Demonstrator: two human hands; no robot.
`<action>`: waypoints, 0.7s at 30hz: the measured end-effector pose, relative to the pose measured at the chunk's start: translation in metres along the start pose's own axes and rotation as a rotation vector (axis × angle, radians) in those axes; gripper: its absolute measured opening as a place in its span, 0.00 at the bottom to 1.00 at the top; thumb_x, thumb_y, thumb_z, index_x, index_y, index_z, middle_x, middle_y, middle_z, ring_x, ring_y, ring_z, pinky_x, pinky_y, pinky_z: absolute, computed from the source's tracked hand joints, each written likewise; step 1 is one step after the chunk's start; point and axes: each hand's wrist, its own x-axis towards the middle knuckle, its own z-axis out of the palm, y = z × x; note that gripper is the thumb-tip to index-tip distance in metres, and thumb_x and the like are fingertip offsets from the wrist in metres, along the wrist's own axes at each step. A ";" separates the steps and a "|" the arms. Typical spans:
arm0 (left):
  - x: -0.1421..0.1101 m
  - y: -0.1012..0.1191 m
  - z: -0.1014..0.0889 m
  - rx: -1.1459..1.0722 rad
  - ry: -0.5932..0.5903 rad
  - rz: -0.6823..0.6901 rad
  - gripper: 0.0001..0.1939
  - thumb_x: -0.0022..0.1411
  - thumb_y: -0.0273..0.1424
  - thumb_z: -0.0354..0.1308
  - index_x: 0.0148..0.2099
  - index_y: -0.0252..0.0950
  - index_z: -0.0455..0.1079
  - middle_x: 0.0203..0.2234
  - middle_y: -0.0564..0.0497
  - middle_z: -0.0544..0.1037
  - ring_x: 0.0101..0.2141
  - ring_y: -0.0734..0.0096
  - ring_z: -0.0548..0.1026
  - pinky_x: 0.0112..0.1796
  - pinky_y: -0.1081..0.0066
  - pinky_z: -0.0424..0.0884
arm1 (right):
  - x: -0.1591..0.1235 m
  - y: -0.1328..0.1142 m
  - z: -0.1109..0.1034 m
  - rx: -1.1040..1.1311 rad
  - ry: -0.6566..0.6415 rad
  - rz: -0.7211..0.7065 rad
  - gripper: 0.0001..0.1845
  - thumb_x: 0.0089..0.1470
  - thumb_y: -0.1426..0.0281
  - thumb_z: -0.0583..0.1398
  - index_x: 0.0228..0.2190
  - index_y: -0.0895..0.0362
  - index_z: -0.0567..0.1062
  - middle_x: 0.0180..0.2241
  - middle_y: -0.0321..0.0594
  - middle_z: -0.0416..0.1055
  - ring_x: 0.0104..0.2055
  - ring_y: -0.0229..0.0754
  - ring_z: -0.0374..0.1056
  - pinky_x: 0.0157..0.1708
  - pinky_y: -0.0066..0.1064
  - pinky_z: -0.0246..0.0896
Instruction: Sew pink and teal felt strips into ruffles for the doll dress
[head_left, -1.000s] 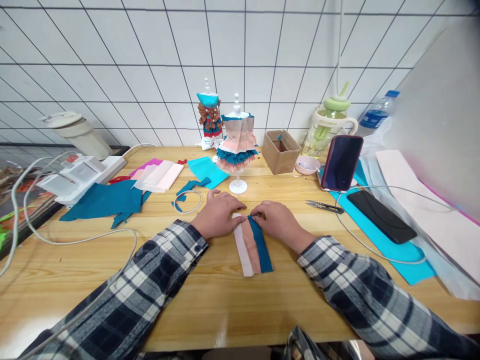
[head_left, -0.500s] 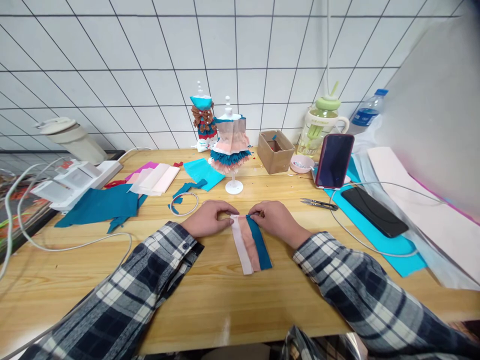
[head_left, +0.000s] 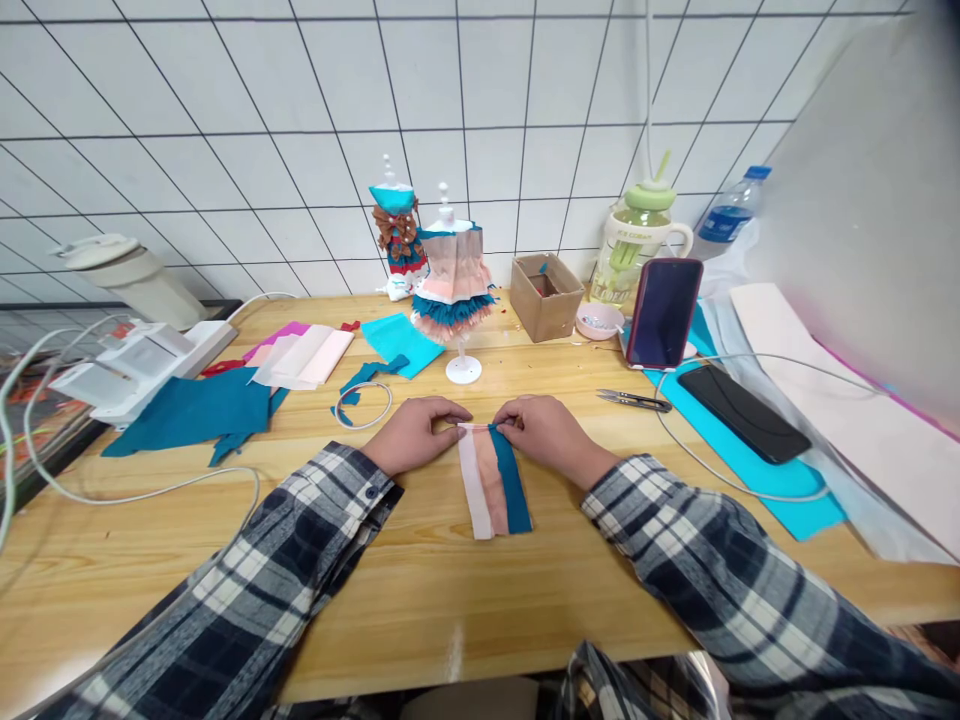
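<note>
Between my hands lies a layered piece of crepe paper strips [head_left: 493,485], pale pink, peach and teal side by side, its lower end flat on the wooden table. My left hand [head_left: 420,435] pinches its top edge at the pale pink corner. At the teal corner my right hand [head_left: 541,433] pinches the same edge between thumb and fingers. Just beyond stands a small white dress form [head_left: 463,370] wearing a ruffled paper dress [head_left: 451,275] in peach and teal. A second dressed form [head_left: 396,235] stands behind it.
Teal paper [head_left: 195,410], pink sheets [head_left: 304,358] and a white ring [head_left: 361,405] lie left. Thread snips [head_left: 634,400], a black phone [head_left: 742,413] and an upright phone [head_left: 664,313] are right. A cardboard box [head_left: 546,300] and a jug [head_left: 637,240] stand behind. White cables cross both sides.
The whole view has shifted slightly, so things appear a little higher and further left. Both hands keep their pinch on the strips' top edge.
</note>
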 end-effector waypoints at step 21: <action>0.001 0.006 0.007 0.233 0.004 0.107 0.07 0.59 0.31 0.55 0.36 0.38 0.74 0.32 0.51 0.80 0.35 0.67 0.75 0.41 0.66 0.66 | -0.001 0.001 -0.003 -0.071 -0.029 -0.065 0.09 0.55 0.73 0.59 0.36 0.54 0.79 0.34 0.37 0.77 0.37 0.38 0.70 0.36 0.27 0.58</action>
